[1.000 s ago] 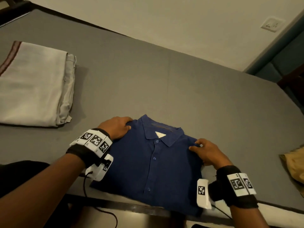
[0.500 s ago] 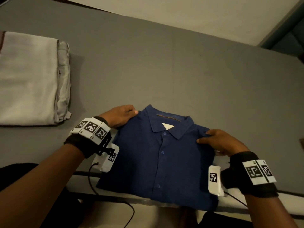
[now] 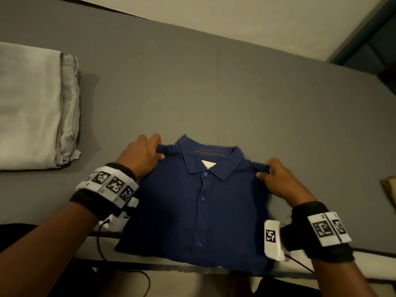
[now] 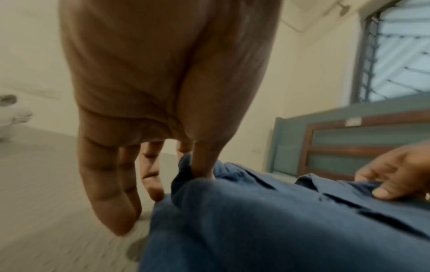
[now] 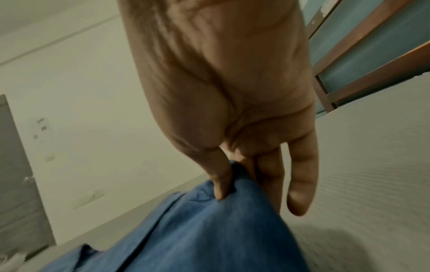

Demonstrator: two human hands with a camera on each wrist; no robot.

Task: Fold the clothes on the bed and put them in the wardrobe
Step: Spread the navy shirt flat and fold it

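A navy blue buttoned shirt (image 3: 199, 206), folded with its collar up, lies at the near edge of the grey bed (image 3: 214, 93), its lower part hanging over the edge. My left hand (image 3: 147, 154) pinches the shirt's left shoulder corner between thumb and fingers. My right hand (image 3: 272, 174) pinches the right shoulder corner the same way. The left wrist view shows the left hand (image 4: 200, 169) with its thumb pressed into the blue shirt (image 4: 279, 220). In the right wrist view my right hand (image 5: 230, 180) nips a raised fold of the shirt (image 5: 197, 235).
A folded stack of light grey clothes (image 3: 36, 108) lies on the bed at the far left. A tan cloth (image 3: 389, 189) shows at the right edge. A cream wall (image 3: 257, 22) runs behind the bed, with a teal and wood panel (image 4: 349, 139) to the right.
Both hands have shifted from resting at the shirt's sides to pinching its shoulder corners, which now lift slightly off the bed. The head view has tilted down.
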